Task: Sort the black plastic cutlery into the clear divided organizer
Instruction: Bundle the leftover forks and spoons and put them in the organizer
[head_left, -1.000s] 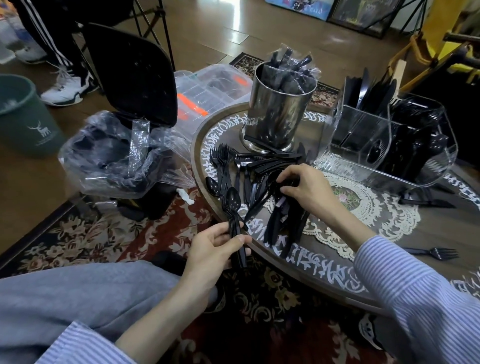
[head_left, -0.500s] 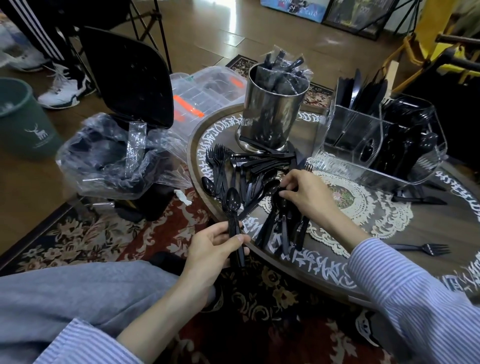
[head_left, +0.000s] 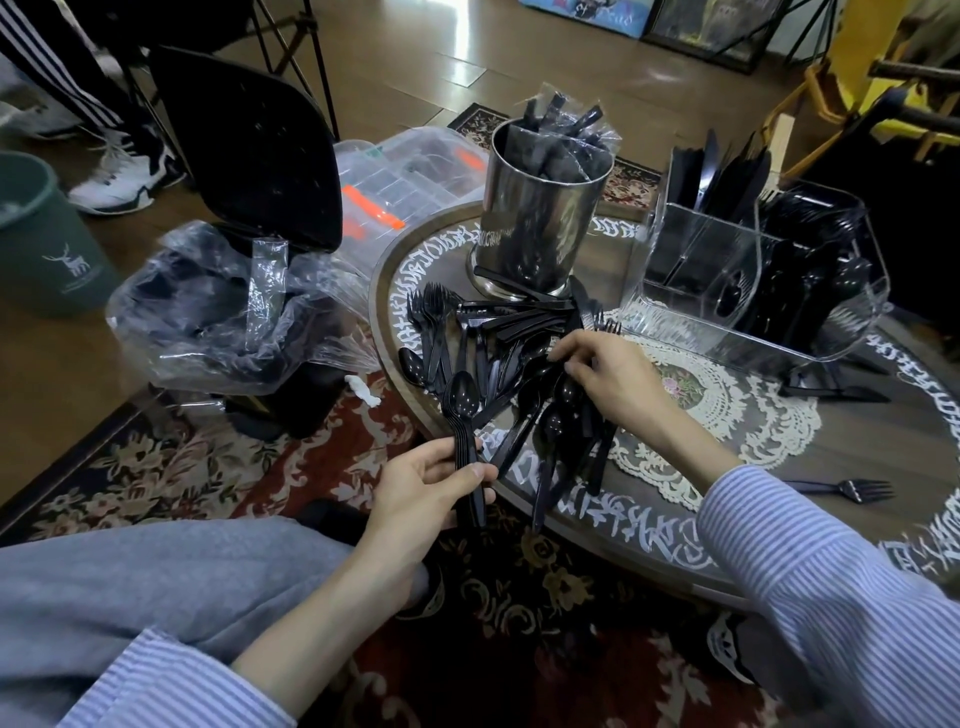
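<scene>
Gripping a stack of spoons (head_left: 462, 415) by the handles, your left hand (head_left: 423, 493) sat off the table's (head_left: 779, 467) near-left edge. Your right hand (head_left: 605, 376) pinched into the cutlery pile (head_left: 498, 338) there. Clear organizer (head_left: 753, 291) stood toward the far right edge, part-filled.

Nothing here reads as words to me. Far left of my grip, the green bin (head_left: 47, 244) carries a white deer emblem with print too small to read. White ornate lettering rings the tabletop (head_left: 649, 530) rim under my grip, illegible.
</scene>
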